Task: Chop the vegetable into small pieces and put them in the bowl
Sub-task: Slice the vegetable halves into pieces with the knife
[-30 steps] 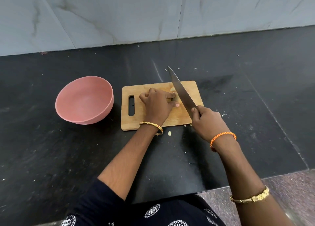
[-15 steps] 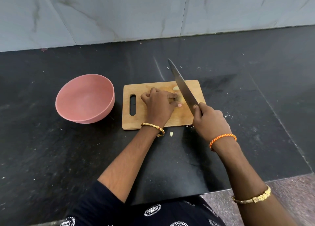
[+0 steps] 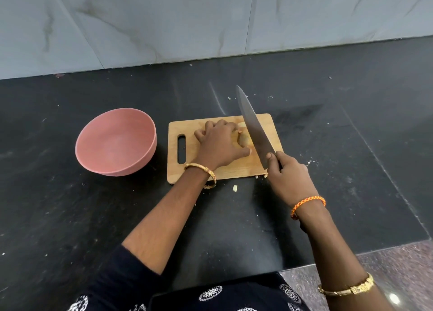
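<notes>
Left hand (image 3: 220, 144) grips vegetable (image 3: 243, 140) centre-frame, right hand (image 3: 289, 177) clamps knife (image 3: 254, 129): chopping underway, downward cut due next.

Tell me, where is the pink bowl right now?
The pink bowl sits on the black counter, just left of the wooden cutting board, on the person's left side.

**Dark stone counter under a pale marble wall**

A black stone countertop (image 3: 70, 217) fills most of the view, faintly veined and dotted with pale crumbs. Behind it rises a wall (image 3: 164, 17) of large grey-white marbled tiles with thin joints. At the lower right, speckled reddish-brown floor (image 3: 403, 263) shows beyond the counter's edge.
</notes>
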`<control>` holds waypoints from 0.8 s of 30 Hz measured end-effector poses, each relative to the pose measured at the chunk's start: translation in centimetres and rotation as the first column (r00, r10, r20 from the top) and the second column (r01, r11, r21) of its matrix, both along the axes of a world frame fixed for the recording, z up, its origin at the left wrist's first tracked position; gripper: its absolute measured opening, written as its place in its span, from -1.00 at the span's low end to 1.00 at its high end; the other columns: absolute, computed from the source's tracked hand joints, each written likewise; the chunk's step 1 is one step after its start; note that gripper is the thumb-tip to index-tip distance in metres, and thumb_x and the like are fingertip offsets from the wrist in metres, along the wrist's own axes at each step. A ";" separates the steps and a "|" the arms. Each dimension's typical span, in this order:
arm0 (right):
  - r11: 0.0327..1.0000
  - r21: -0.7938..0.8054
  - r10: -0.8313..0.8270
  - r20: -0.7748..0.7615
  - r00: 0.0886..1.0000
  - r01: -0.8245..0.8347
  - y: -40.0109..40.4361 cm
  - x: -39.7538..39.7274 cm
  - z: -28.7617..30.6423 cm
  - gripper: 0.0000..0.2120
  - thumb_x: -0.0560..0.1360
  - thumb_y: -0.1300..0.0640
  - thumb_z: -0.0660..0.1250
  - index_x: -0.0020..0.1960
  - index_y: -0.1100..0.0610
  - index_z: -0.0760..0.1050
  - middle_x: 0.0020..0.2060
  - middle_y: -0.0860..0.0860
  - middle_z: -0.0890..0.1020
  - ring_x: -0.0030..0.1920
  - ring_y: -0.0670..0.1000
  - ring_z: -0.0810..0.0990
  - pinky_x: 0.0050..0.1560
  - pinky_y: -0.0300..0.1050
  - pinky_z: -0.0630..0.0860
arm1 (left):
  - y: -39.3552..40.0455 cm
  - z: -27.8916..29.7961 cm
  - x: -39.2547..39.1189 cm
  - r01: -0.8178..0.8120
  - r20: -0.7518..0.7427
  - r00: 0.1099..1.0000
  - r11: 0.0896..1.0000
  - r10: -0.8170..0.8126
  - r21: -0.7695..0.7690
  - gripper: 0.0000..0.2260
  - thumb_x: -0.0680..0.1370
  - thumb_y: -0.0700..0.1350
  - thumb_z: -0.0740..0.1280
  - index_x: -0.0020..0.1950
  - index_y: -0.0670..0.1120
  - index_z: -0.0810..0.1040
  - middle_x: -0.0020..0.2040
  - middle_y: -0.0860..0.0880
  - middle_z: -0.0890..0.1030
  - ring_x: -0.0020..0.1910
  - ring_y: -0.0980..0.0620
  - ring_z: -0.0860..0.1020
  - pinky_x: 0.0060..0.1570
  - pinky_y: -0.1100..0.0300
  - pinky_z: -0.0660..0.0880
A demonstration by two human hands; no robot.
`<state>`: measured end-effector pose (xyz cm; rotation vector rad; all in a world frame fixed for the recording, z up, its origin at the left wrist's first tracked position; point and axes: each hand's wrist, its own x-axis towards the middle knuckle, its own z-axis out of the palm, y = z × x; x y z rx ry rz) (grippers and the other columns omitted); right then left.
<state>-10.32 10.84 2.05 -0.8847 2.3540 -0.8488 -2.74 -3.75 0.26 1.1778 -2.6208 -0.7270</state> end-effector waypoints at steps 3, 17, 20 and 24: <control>0.999 -0.014 -0.037 0.027 0.999 0.037 0.1 -0.1 0.0 -0.67 0.62 0.00 0.07 -0.14 0.19 0.44 -0.29 0.14 0.55 -0.25 0.14 0.51 -0.19 0.00 0.48 | -0.5 0.5 -0.7 0.069 0.060 0.996 0.998 -0.067 -0.016 -0.52 0.37 0.19 0.39 0.25 0.07 0.48 0.25 0.05 0.44 0.26 -0.04 0.28 0.06 0.02 0.14; 1.000 0.003 0.004 0.007 1.000 -0.004 0.4 0.5 -0.1 -0.70 0.62 0.00 0.08 -0.12 0.16 0.45 -0.33 0.10 0.55 -0.31 0.09 0.52 -0.24 -0.05 0.47 | 0.8 -0.5 0.9 -0.011 -0.006 1.000 0.998 0.011 -0.063 -0.58 0.42 0.15 0.37 0.25 0.08 0.50 0.19 0.06 0.48 0.20 0.00 0.31 0.08 0.04 0.14; 1.000 0.019 0.013 -0.015 1.000 -0.013 0.2 0.6 -0.3 -0.71 0.62 -0.01 0.07 -0.16 0.11 0.43 -0.33 0.10 0.53 -0.28 0.13 0.52 -0.20 0.00 0.49 | 0.7 -0.4 0.9 -0.023 -0.017 1.000 0.998 0.022 -0.057 -0.60 0.42 0.16 0.38 0.22 0.09 0.52 0.18 0.07 0.49 0.19 0.00 0.31 0.02 0.06 0.10; 0.999 0.026 0.024 -0.031 0.999 -0.023 -0.3 0.6 -0.3 -0.72 0.62 0.01 0.07 -0.19 0.07 0.40 -0.32 0.11 0.53 -0.27 0.15 0.51 -0.21 -0.01 0.48 | 0.7 -0.4 0.9 -0.047 -0.029 0.999 0.998 0.046 -0.037 -0.60 0.39 0.16 0.41 0.18 0.09 0.56 0.16 0.09 0.51 0.18 0.01 0.31 -0.01 0.08 0.07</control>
